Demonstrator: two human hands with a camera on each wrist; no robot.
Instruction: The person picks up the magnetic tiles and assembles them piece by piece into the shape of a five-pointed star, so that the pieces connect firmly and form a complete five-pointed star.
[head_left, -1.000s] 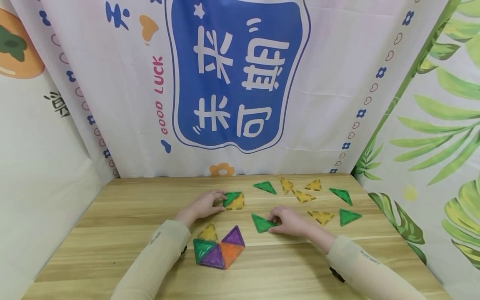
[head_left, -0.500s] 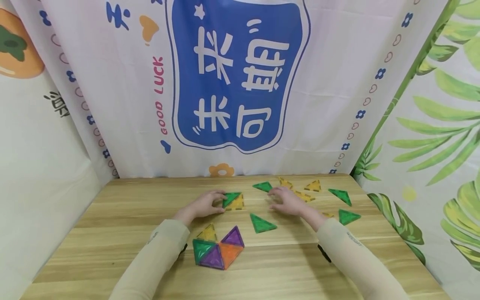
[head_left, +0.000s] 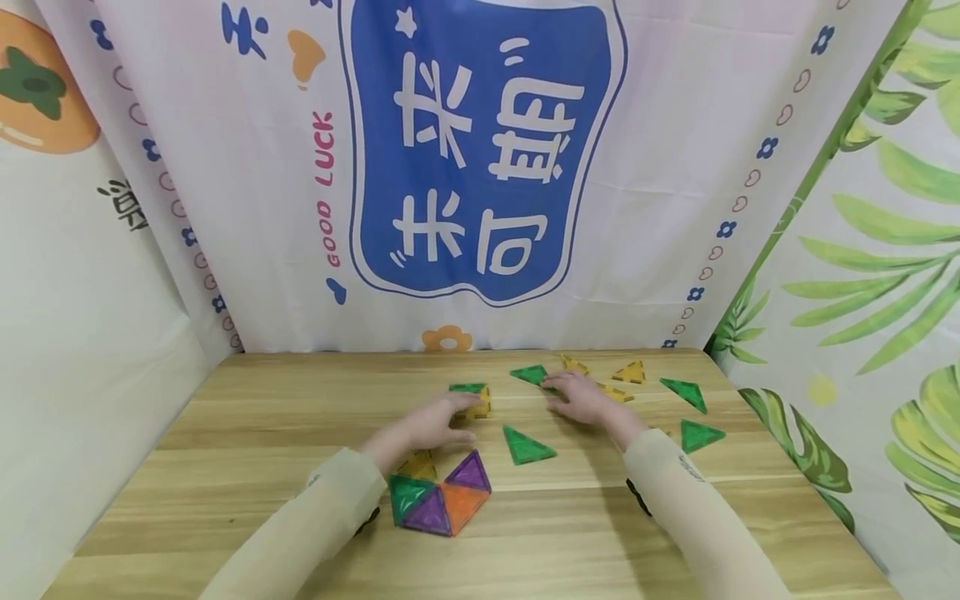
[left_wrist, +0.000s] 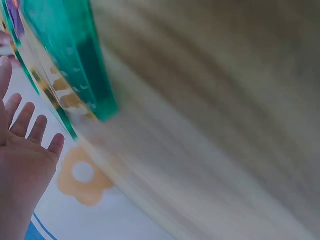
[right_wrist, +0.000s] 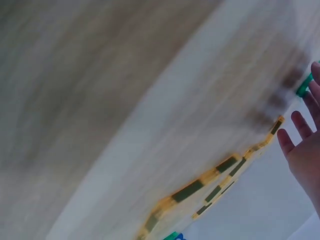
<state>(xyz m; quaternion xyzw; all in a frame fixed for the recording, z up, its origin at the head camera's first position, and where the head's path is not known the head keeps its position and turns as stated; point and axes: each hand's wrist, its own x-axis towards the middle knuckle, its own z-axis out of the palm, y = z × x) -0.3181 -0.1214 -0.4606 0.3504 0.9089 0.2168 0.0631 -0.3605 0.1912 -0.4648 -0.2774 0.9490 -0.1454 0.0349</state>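
Observation:
My left hand (head_left: 432,423) is raised with fingers spread over a square made of a green triangle tile (head_left: 467,387) and a yellow triangle tile (head_left: 483,406), hiding part of both. In the left wrist view its fingers look straight and hold nothing. My right hand (head_left: 581,396) reaches to the back of the table, fingertips right at the corner of a green triangle tile (head_left: 527,374). Between the hands lies another green triangle tile (head_left: 527,447). In front of the left hand is a fan of joined triangles: yellow (head_left: 416,467), green (head_left: 408,496), purple (head_left: 429,515), orange (head_left: 463,504) and purple (head_left: 470,472).
Loose yellow triangles (head_left: 630,372) lie behind and beside the right hand, one partly covered by it. Farther right are two green triangles (head_left: 683,392), (head_left: 701,434). A printed curtain (head_left: 637,275) hangs along the back edge of the wooden table (head_left: 262,458).
My right hand has let go of the near green triangle and moved back to the far one. My left hand has left the square's left edge, shifting right and toward me.

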